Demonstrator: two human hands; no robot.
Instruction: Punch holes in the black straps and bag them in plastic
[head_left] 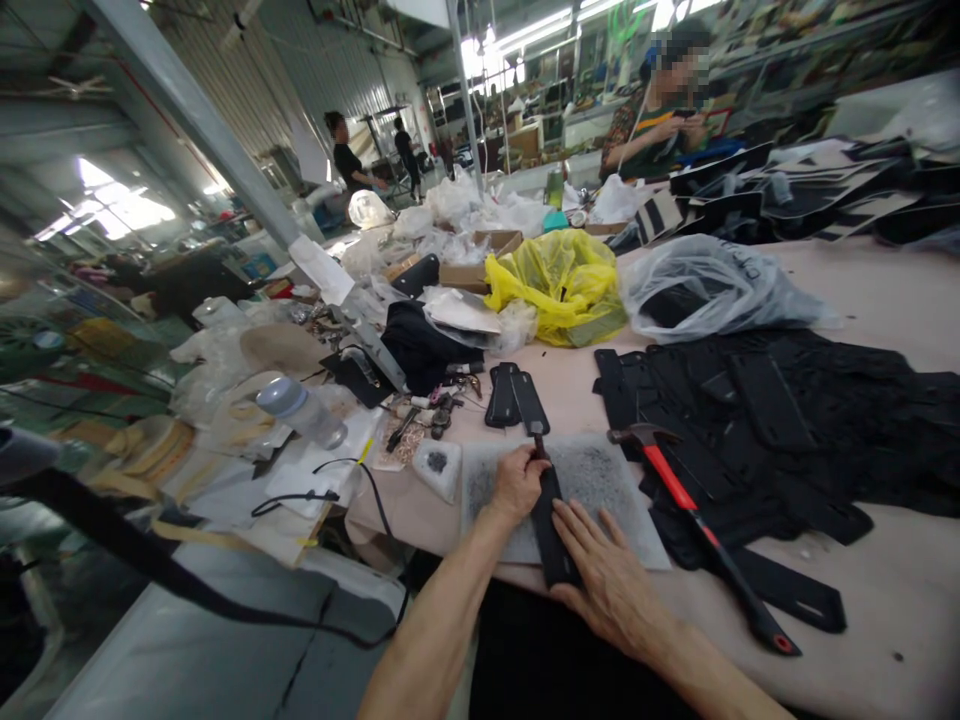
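A black strap piece [551,530] lies lengthwise on a grey worn cutting pad [600,480] at the table's near edge. My left hand [517,482] is closed around a small metal punch tool [537,432] standing on the strap's far end. My right hand [607,575] lies flat with fingers stretched out, pressing the strap's right side. A hammer with a red and black handle [694,515] rests just right of the pad, head toward the pad. Two more black strap pieces [514,395] lie beyond the pad.
A big heap of black cut pieces [787,420] covers the table's right side. A yellow plastic bag [562,280] and a clear bag [712,290] sit behind. Tools, a bottle [300,410] and cables clutter the left. A seated person [660,110] works across the table.
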